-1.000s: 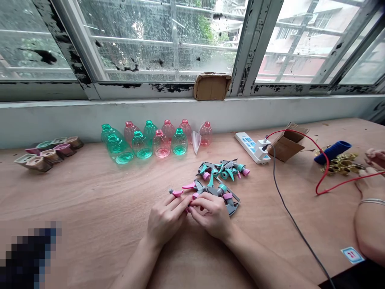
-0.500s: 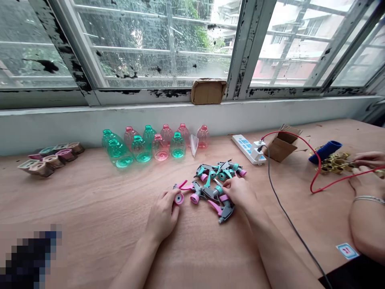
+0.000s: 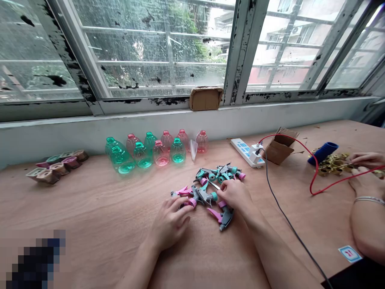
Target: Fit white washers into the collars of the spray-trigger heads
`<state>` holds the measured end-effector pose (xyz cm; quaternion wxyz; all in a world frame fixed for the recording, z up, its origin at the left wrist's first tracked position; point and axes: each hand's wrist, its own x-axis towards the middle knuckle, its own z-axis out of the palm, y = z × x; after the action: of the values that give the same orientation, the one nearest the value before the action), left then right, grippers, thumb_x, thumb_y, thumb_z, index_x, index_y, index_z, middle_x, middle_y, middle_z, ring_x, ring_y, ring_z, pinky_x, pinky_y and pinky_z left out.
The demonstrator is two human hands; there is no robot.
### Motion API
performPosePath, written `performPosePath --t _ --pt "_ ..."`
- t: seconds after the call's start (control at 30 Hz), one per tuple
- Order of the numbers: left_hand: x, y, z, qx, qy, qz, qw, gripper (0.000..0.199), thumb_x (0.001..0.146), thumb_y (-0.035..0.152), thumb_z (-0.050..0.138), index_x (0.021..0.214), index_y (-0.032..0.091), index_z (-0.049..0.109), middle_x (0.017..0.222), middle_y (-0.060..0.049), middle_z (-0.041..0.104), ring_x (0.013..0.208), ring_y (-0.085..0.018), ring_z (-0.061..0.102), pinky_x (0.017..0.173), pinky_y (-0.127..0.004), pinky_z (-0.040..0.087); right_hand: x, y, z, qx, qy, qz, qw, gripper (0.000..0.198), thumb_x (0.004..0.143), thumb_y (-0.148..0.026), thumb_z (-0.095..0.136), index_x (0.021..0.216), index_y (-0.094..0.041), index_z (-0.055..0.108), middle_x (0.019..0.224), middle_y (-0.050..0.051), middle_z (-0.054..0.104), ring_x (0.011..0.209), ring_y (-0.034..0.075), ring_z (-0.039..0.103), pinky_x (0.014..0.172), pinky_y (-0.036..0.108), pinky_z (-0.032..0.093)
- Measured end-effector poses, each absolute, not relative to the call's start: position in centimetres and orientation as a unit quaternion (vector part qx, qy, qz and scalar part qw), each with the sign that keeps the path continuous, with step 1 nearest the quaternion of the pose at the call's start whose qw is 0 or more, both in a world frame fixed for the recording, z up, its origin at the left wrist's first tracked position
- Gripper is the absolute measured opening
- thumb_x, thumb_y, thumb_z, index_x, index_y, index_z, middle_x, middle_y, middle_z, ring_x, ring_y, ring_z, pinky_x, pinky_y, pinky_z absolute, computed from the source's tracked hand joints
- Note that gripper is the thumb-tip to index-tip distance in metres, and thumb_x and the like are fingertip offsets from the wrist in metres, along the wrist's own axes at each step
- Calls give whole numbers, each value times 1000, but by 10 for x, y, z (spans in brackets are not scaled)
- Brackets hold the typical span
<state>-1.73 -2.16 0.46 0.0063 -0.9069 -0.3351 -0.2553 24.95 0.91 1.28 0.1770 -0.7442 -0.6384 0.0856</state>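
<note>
My left hand (image 3: 171, 222) reaches over the left side of a loose pile of trigger spray heads, fingers extended and apart. Its fingertips rest at a grey and pink spray head (image 3: 193, 202), partly covering the one beneath. From the pinched fingers of my right hand (image 3: 236, 196) a thin, pale pointed tool (image 3: 213, 184) sticks out to the left, too small to name surely. Close to that hand lie a spray head with a teal collar (image 3: 213, 196) and, nearer me, one with a pink trigger (image 3: 215, 214). Behind them are more grey and teal spray heads (image 3: 222, 173).
Green (image 3: 144, 157) and pink bottles (image 3: 161, 154) stand along the wall. A power strip (image 3: 247, 152), a cardboard box (image 3: 281, 146) and cables lie to the right. Another person's hands (image 3: 365, 170) work beside a blue roll (image 3: 323, 153). Several small containers (image 3: 58, 167) sit at left.
My left fingers have spread and shifted right, from the pink-collared spray head they gripped onto the neighbouring one. My right hand has moved slightly left, still pinching the pale tool. The view has tilted slightly.
</note>
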Motion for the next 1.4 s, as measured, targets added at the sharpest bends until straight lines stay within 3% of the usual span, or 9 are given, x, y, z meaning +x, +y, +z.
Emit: performPosePath --t 0.27,0.47,0.6,0.7,0.83,1.07,1.27,1.4 --pt "-14 -17 -1 -895 -408 -181 17 36 87 27 57 123 29 62 150 -6 44 138 -32 36 109 -57 34 251 4 14 -674 -679 97 275 9 72 -24 58 66 -20 62 66 1 66 64 16 58 59 25 35" --pt "-18 -13 -5 -867 -455 -198 35 41 88 24 55 128 27 58 153 -11 39 141 -32 32 111 -58 31 251 4 14 -624 -710 129 299 26 72 -16 52 93 -21 65 71 -2 65 62 15 56 59 24 36" --pt "-17 -13 -4 -863 -458 -208 34 46 88 23 55 133 28 53 150 -10 42 137 -32 37 110 -58 34 254 2 19 -622 -720 136 274 24 76 -14 48 95 -20 61 67 -2 62 60 15 55 57 24 34" --pt "-16 -14 -3 -860 -461 -216 28 50 86 21 55 135 28 50 148 -10 43 136 -31 39 111 -56 33 261 -2 25 -609 -733 209 219 14 83 -27 52 91 -20 61 56 -3 58 56 16 55 52 24 31" --pt "-17 -14 -3 -857 -461 -229 21 50 85 21 57 134 28 50 146 -9 45 135 -29 39 111 -55 34 272 -5 30 -635 -712 277 115 33 66 -49 74 73 -19 63 63 0 64 60 16 57 48 24 28" --pt "-19 -14 -2 -850 -472 -234 10 48 85 20 57 132 27 51 144 -9 46 136 -30 37 109 -53 35 268 -7 33 -589 -735 326 80 20 68 -34 71 60 -16 63 55 -2 58 54 11 50 48 23 26" --pt "-18 -16 -1 -841 -482 -244 5 45 85 21 57 130 26 53 142 -10 47 134 -29 40 108 -51 37 262 -5 29 -636 -717 277 61 32 60 -45 76 60 -18 62 57 -1 60 55 14 51 45 24 23" --pt "-18 -17 -1 -824 -502 -261 13 43 85 21 57 127 26 54 139 -10 49 128 -30 44 104 -49 40 258 -3 24 -631 -715 295 64 29 62 -41 73 56 -18 58 54 -2 56 53 12 49 45 24 20"
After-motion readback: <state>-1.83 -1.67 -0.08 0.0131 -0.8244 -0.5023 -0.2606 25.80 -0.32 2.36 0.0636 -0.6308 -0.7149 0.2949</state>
